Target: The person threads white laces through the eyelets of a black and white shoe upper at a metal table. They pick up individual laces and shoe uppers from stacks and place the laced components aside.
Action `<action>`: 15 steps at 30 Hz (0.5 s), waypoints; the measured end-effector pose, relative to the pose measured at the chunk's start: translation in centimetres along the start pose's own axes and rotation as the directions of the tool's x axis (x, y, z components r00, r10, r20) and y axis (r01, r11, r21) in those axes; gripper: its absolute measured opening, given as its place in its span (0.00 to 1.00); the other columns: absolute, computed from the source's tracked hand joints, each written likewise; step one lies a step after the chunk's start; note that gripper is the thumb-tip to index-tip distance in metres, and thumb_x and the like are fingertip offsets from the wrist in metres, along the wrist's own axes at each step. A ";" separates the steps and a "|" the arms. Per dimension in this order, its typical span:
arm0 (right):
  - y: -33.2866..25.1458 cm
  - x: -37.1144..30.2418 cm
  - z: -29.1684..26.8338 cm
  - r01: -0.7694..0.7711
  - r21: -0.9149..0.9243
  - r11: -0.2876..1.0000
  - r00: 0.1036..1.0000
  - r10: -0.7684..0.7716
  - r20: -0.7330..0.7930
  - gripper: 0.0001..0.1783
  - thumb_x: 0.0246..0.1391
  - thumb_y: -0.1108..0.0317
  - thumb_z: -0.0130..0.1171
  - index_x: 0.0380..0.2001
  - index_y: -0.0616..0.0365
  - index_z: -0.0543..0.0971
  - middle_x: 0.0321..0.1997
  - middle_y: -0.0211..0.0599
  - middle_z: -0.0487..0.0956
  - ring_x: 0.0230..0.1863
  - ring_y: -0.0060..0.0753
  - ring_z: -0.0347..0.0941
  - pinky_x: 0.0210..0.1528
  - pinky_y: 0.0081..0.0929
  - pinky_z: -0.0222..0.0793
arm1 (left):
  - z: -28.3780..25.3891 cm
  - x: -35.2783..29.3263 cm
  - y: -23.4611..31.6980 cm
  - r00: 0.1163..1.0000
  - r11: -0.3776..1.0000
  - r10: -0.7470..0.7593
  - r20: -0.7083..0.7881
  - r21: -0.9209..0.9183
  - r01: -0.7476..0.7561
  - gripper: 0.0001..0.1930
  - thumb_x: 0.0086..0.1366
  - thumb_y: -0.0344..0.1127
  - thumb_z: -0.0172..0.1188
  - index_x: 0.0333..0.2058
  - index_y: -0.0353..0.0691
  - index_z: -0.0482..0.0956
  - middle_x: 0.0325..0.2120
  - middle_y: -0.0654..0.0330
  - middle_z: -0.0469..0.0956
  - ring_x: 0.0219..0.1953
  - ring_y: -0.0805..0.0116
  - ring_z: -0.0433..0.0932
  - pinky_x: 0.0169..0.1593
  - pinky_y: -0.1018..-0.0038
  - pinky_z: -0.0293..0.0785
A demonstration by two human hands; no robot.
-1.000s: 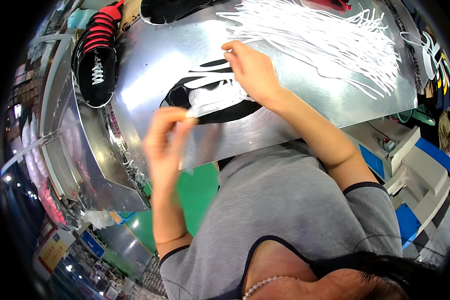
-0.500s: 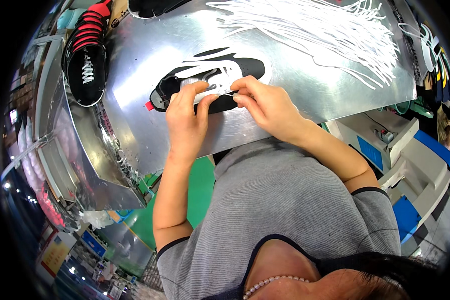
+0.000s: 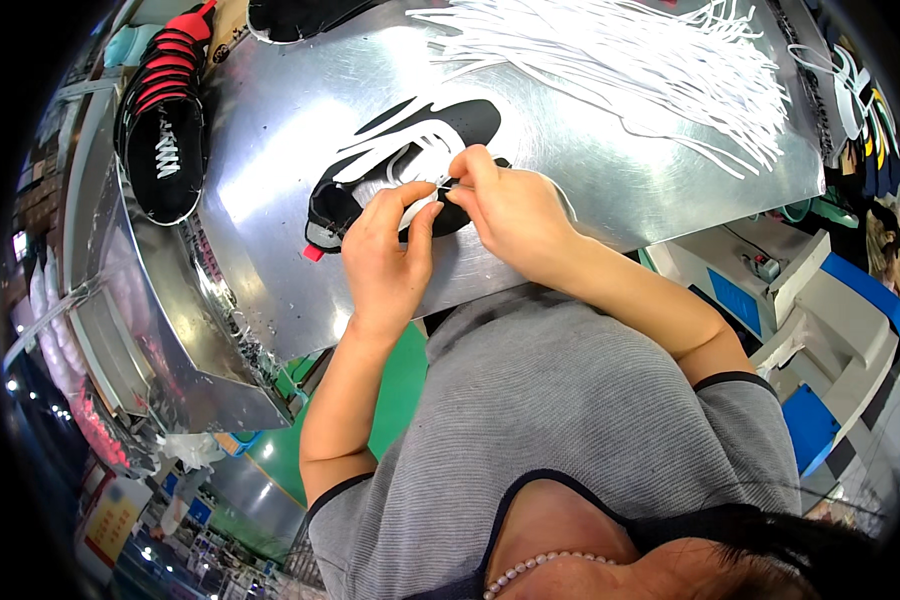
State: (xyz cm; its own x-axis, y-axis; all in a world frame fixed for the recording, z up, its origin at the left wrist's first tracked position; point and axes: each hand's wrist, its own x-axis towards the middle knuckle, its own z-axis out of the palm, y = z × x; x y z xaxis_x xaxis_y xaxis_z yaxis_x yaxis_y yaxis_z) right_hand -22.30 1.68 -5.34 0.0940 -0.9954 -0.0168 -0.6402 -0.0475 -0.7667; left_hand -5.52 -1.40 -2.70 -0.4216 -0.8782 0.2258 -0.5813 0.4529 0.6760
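Observation:
A black and white shoe upper with a red heel tab lies on the metal table, its heel end to the left. White lace strands loop across its opening. My left hand pinches the near edge of the upper with thumb and index finger. Just right of it, almost touching, my right hand is closed in a pinch at the same edge. A thin white bit of shoelace shows between the fingertips; the rest of it there is hidden by the fingers.
A big bundle of white shoelaces spreads over the far right of the metal table. A black shoe with red straps stands at the left edge. Another black shoe piece is at the far edge. Grey and blue plastic equipment sits at right.
The shoe upper has turned, its heel tab coming nearer to me and slightly right. Both hands have shifted a little, staying in a pinch at its near edge.

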 end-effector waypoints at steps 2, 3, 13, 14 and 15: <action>0.2 0.3 -0.1 0.022 0.061 0.998 1.000 -0.022 0.011 0.13 0.61 0.68 0.57 0.44 0.59 0.67 0.30 0.43 0.82 0.30 0.48 0.80 0.31 0.37 0.72 | -0.1 -0.1 -0.1 1.000 1.000 -0.001 0.006 -0.003 0.001 0.09 0.60 0.26 0.65 0.39 0.35 0.79 0.30 0.55 0.80 0.30 0.58 0.80 0.33 0.69 0.73; 0.3 0.4 -0.2 0.033 0.092 0.995 0.999 -0.034 0.017 0.13 0.61 0.68 0.57 0.44 0.59 0.67 0.29 0.43 0.82 0.29 0.48 0.80 0.31 0.37 0.72 | -0.2 -0.1 -0.2 1.000 1.000 0.000 0.008 -0.011 0.001 0.09 0.60 0.26 0.64 0.40 0.35 0.78 0.29 0.54 0.80 0.29 0.57 0.79 0.33 0.68 0.73; -0.2 0.9 0.2 0.070 0.071 0.995 0.997 -0.071 0.005 0.14 0.60 0.68 0.57 0.45 0.58 0.67 0.25 0.45 0.80 0.27 0.52 0.77 0.29 0.41 0.71 | -0.5 -0.2 -0.3 0.988 1.000 -0.017 0.153 0.019 0.015 0.13 0.61 0.25 0.62 0.44 0.35 0.78 0.26 0.51 0.79 0.26 0.54 0.78 0.30 0.65 0.72; 0.1 1.0 0.6 0.086 0.077 0.993 0.996 -0.084 -0.019 0.14 0.60 0.68 0.57 0.45 0.58 0.67 0.25 0.44 0.79 0.27 0.52 0.77 0.29 0.41 0.70 | -0.4 -0.1 -0.3 0.990 1.000 -0.010 0.143 0.012 0.008 0.13 0.60 0.25 0.62 0.45 0.35 0.78 0.26 0.51 0.79 0.25 0.54 0.77 0.30 0.65 0.72; 0.3 1.0 0.8 0.101 0.081 0.992 0.994 -0.097 -0.044 0.14 0.60 0.68 0.58 0.46 0.57 0.67 0.26 0.44 0.79 0.27 0.52 0.77 0.29 0.41 0.70 | -0.3 -0.1 -0.1 0.988 1.000 -0.020 0.150 0.013 0.018 0.12 0.60 0.24 0.62 0.44 0.35 0.78 0.26 0.52 0.78 0.25 0.55 0.77 0.30 0.65 0.71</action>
State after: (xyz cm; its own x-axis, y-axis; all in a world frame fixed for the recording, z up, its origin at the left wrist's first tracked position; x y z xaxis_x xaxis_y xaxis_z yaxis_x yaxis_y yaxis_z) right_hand -21.77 0.76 -6.05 0.1222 -0.9887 0.0863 -0.5639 -0.1407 -0.8138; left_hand -5.22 -1.41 -2.52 -0.5095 -0.8541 0.1045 -0.5980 0.4388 0.6707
